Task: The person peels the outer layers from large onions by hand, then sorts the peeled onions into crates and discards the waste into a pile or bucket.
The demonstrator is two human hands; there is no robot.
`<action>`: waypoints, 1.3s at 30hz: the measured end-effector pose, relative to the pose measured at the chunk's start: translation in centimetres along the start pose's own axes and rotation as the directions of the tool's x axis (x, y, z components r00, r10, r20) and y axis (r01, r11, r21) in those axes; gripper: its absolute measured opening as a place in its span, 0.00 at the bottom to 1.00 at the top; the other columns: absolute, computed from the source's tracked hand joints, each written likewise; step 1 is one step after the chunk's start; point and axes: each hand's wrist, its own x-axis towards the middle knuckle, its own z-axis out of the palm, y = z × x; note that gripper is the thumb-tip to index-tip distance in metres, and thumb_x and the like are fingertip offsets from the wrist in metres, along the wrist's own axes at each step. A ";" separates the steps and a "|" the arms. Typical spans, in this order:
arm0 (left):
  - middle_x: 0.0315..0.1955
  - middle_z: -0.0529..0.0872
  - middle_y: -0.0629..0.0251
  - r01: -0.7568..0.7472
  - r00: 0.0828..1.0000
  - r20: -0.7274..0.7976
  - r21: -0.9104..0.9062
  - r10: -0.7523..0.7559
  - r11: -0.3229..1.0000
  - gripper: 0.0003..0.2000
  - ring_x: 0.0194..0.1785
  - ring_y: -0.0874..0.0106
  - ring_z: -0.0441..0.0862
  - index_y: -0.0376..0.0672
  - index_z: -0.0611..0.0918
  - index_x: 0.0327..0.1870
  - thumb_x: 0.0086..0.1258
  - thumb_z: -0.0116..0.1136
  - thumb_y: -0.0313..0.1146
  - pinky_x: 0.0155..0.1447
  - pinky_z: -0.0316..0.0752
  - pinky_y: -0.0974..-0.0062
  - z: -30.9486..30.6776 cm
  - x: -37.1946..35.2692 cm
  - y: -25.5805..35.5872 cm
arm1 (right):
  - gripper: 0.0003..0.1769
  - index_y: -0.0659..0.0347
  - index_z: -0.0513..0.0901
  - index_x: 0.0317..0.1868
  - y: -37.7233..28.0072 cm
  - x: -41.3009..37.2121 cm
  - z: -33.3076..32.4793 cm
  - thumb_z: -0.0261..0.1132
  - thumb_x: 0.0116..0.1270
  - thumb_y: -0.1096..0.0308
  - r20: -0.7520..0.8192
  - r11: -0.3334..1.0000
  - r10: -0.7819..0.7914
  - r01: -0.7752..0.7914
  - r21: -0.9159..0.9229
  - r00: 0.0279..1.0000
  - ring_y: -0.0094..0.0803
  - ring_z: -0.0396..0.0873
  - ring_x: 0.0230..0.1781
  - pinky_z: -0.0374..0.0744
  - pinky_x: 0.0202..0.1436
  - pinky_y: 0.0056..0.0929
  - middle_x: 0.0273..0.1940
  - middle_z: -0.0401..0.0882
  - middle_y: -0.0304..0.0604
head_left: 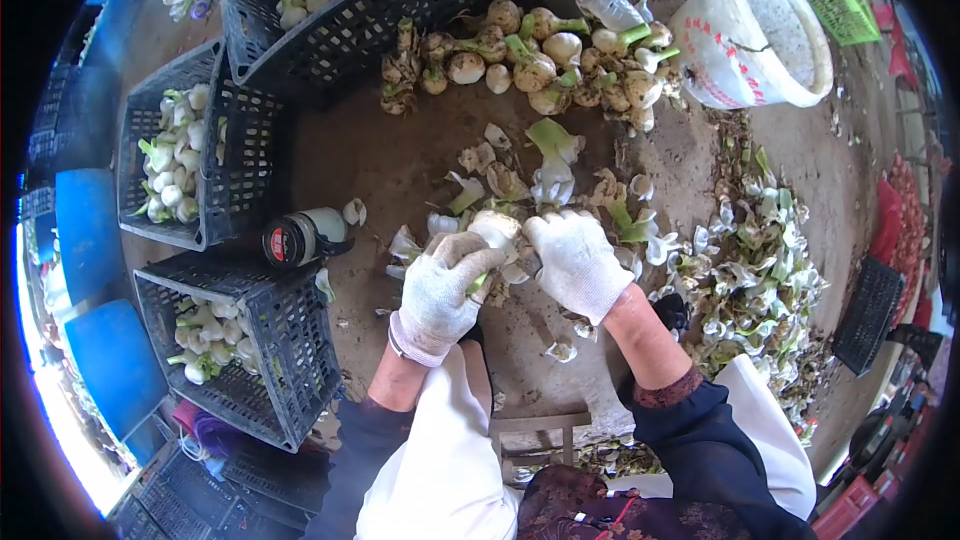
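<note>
Your two gloved hands meet low over the dirt floor. Your left hand [445,285] is curled around the green end of one white bulb [497,228], and your right hand [580,260] is closed against its other side. One dark-capped jar [305,237] lies just to the left. There are three black crates of trimmed bulbs: the nearest crate [290,350], the middle crate [250,165] and the far crate [400,20]. Beyond sit one heap of untrimmed bulbs [540,65] and one white bucket [720,55].

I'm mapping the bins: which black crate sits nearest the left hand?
The crate at lower left, just below the dark jar; the other two lie farther up from the left hand.
</note>
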 end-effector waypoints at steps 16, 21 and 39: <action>0.53 0.79 0.55 0.041 0.824 0.242 -0.927 -0.512 -0.373 0.15 0.58 0.60 0.79 0.38 0.76 0.49 0.62 0.64 0.24 0.58 0.81 0.61 -0.5 -3.6 -3.6 | 0.31 0.64 0.73 0.63 1.1 1.6 1.2 0.71 0.61 0.64 -0.026 0.064 0.115 0.019 0.998 0.993 0.26 0.79 0.46 0.80 0.44 0.24 0.49 0.79 0.48; 0.52 0.80 0.52 0.031 0.780 0.254 -0.929 -0.572 -0.370 0.18 0.56 0.59 0.81 0.35 0.73 0.55 0.66 0.62 0.27 0.57 0.83 0.64 -0.2 -3.6 -2.9 | 0.25 0.69 0.75 0.54 -1.2 2.8 -1.2 0.71 0.61 0.64 0.227 0.049 0.095 -0.232 0.971 0.969 0.24 0.80 0.29 0.78 0.30 0.19 0.39 0.83 0.48; 0.43 0.84 0.61 0.660 0.467 -0.805 0.042 -0.366 0.750 0.12 0.47 0.70 0.80 0.34 0.81 0.49 0.67 0.51 0.27 0.53 0.73 0.75 -13.9 -5.9 2.9 | 0.18 0.65 0.83 0.48 19.8 3.7 1.9 0.64 0.60 0.63 -0.347 0.629 0.772 -0.720 0.294 0.533 0.43 0.81 0.52 0.76 0.56 0.35 0.47 0.82 0.59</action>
